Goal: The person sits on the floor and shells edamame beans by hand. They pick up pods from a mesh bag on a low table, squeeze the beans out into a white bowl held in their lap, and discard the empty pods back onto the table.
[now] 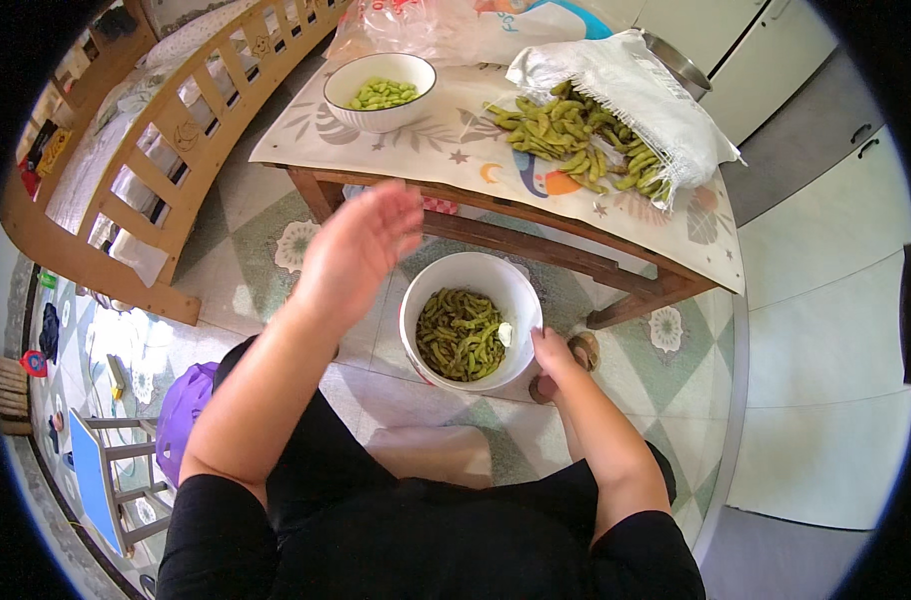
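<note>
A white bucket (416, 318) stands on the floor in front of me, with many green-brown soybean pods (461, 335) inside it. A small white scrap (505, 334) clings to its inner wall. At the bucket's right rim, my right hand (548, 352) is closed on the edge. My left hand (374, 235) is raised between the bucket and the table's front edge, slightly blurred, with its fingers stretched out and nothing seen in them. On the table, a white ribbed bowl (378, 118) holds shelled green beans (383, 94). A heap of pods (551, 130) spills from a white woven sack (626, 85).
The wooden table (306, 140) has a patterned cloth. Behind lie plastic bags (416, 30) and a metal pot (676, 62). A wooden bed rail (181, 135) runs along the left. A blue-topped stool (96, 480) and purple bag (184, 415) are at lower left; cabinets (826, 330) stand right.
</note>
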The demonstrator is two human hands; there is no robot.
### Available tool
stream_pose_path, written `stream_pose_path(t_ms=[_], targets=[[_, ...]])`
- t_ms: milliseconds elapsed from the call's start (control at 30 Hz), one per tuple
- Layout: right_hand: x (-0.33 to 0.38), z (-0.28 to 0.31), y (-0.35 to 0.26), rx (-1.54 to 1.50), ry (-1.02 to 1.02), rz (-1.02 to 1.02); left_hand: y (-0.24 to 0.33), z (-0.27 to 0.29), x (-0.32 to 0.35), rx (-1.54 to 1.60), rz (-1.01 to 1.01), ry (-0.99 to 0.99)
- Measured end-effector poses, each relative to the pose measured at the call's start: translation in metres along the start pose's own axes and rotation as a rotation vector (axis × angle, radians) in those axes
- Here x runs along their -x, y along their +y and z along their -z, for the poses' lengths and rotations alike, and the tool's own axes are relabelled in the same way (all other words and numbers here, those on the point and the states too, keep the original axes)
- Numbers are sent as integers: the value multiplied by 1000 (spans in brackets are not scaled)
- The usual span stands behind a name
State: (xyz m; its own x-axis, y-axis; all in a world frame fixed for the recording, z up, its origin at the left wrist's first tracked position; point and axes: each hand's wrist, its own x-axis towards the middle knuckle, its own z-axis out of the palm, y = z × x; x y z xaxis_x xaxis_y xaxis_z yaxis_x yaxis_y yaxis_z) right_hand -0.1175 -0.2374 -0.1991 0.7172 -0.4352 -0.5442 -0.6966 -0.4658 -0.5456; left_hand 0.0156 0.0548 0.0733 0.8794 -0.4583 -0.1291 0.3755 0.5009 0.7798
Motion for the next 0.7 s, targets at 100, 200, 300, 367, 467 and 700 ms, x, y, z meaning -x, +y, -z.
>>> stream_pose_path(t_ms=[100,200,300,367,467,700], targets=[[57,32,-67,431,214,375,-25,10,30,6,278,255],[118,85,-150,314,305,645,-48,10,41,107,344,309],[124,127,-195,113,572,1002,-59,-4,45,147,377,276],[115,150,-208,77,585,866,-62,-18,48,167,408,224],[109,174,-208,4,606,798,-59,-41,42,175,423,125],[83,194,-245,366,794,940,-65,-42,23,87,420,-39]])
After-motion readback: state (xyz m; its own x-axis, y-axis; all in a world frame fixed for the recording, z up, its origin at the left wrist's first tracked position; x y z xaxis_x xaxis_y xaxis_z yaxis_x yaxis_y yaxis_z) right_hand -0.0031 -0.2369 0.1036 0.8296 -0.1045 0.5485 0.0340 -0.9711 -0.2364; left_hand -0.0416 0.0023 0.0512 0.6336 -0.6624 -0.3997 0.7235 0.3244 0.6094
